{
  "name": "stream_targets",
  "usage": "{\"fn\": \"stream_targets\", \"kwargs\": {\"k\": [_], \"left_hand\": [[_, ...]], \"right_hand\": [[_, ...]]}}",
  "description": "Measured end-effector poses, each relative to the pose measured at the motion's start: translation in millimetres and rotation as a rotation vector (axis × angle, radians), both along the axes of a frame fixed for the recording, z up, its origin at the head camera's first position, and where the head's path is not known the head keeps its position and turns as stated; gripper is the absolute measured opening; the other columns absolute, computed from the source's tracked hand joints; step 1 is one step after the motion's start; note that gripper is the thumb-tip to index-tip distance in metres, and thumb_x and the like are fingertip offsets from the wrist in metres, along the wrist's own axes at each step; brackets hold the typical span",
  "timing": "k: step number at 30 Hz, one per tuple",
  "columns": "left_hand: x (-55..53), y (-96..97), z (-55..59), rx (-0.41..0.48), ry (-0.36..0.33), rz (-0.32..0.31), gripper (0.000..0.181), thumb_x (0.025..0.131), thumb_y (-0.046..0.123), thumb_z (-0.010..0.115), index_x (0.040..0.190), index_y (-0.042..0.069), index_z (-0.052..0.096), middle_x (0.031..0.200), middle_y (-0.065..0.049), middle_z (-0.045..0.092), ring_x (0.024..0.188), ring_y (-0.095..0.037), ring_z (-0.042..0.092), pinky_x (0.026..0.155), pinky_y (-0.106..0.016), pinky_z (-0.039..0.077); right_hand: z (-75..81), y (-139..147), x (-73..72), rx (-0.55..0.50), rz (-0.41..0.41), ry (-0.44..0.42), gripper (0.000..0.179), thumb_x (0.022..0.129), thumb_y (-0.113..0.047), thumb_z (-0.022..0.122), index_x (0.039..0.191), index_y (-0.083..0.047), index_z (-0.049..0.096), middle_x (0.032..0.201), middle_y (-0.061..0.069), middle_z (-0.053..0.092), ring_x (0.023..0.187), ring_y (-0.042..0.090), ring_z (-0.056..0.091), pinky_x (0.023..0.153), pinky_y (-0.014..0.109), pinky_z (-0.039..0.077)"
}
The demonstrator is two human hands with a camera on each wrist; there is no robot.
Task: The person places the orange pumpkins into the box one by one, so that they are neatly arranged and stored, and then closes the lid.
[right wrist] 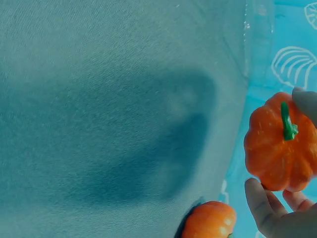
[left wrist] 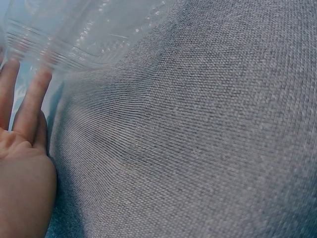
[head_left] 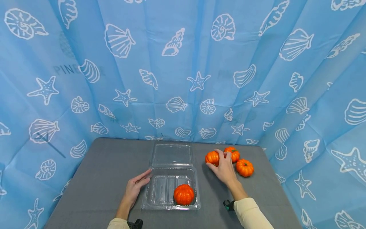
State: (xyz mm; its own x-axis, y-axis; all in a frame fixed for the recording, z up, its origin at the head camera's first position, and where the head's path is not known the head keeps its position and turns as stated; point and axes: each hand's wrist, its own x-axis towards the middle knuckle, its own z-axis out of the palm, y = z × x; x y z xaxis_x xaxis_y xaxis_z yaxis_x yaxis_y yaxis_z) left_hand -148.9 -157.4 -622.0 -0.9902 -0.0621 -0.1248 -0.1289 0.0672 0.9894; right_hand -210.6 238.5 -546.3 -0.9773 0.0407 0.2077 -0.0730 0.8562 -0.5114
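Note:
A clear plastic clamshell container (head_left: 155, 203) lies with its lid (head_left: 171, 154) folded back toward the curtain. One red-orange toy pumpkin (head_left: 184, 194) sits in its near right corner. My left hand (head_left: 134, 189) touches the container's left side with extended fingers, and the left wrist view shows those fingertips (left wrist: 42, 79) against the clear plastic. To the right of the lid, my right hand (head_left: 225, 168) grips an orange toy pumpkin (right wrist: 277, 148) between thumb and fingers; its green stem shows in the right wrist view.
Two more orange pumpkins, a farther one (head_left: 233, 154) and a nearer one (head_left: 244, 168), stand just right of my right hand. The grey cloth-covered table (head_left: 97, 178) ends at a blue shell-print curtain (head_left: 177, 79) behind and at both sides.

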Motion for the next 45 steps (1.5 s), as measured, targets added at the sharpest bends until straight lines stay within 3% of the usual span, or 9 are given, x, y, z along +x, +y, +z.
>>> {"fn": "stream_targets", "kwargs": {"k": [5,15,26,39,45], "left_hand": [[-1.0,1.0,-0.3,0.033,-0.025,0.017,0.041,0.094,0.016,0.073,0.135,0.013,0.068,0.14,-0.004,0.066,0.125,-0.017,0.067,0.094,-0.008,0.048],[-2.9,1.7,-0.8,0.057,-0.032,0.013,0.042,0.093,0.015,0.073,0.135,0.012,0.068,0.139,-0.006,0.067,0.121,-0.012,0.069,0.093,-0.009,0.049],[-2.4,-0.4,-2.2,0.056,-0.013,0.007,0.042,0.094,0.014,0.072,0.135,0.01,0.067,0.14,-0.007,0.066,0.118,-0.006,0.069,0.094,-0.009,0.049],[-2.4,0.4,-1.9,0.044,0.002,0.003,0.041,0.094,0.014,0.072,0.135,0.01,0.067,0.14,-0.007,0.066,0.119,-0.007,0.069,0.094,-0.009,0.049],[-3.3,1.8,-3.5,0.035,0.026,0.02,0.041,0.093,0.013,0.073,0.134,0.007,0.068,0.138,-0.009,0.066,0.115,-0.005,0.07,0.092,-0.008,0.049]], "right_hand": [[4.0,-6,2.7,-0.011,0.011,0.043,0.073,0.083,-0.042,0.085,0.138,-0.008,0.051,0.126,0.022,0.049,0.104,0.042,0.06,0.088,0.056,0.054],[16.2,-16,17.7,-0.037,0.035,-0.017,0.071,0.089,-0.044,0.077,0.141,-0.009,0.043,0.129,0.017,0.047,0.092,0.04,0.067,0.081,0.054,0.059],[27.1,-32,23.5,0.015,0.176,0.134,0.063,0.086,-0.041,0.082,0.133,-0.007,0.055,0.124,0.013,0.063,0.099,0.03,0.055,0.079,0.042,0.052],[32.1,-50,30.7,-0.004,0.229,0.142,0.062,0.085,-0.04,0.082,0.131,-0.008,0.056,0.122,0.011,0.064,0.101,0.026,0.056,0.079,0.038,0.054],[29.6,-58,34.0,-0.049,0.295,0.122,0.06,0.085,-0.035,0.083,0.131,-0.008,0.054,0.124,0.011,0.06,0.102,0.023,0.061,0.084,0.04,0.059]]}}
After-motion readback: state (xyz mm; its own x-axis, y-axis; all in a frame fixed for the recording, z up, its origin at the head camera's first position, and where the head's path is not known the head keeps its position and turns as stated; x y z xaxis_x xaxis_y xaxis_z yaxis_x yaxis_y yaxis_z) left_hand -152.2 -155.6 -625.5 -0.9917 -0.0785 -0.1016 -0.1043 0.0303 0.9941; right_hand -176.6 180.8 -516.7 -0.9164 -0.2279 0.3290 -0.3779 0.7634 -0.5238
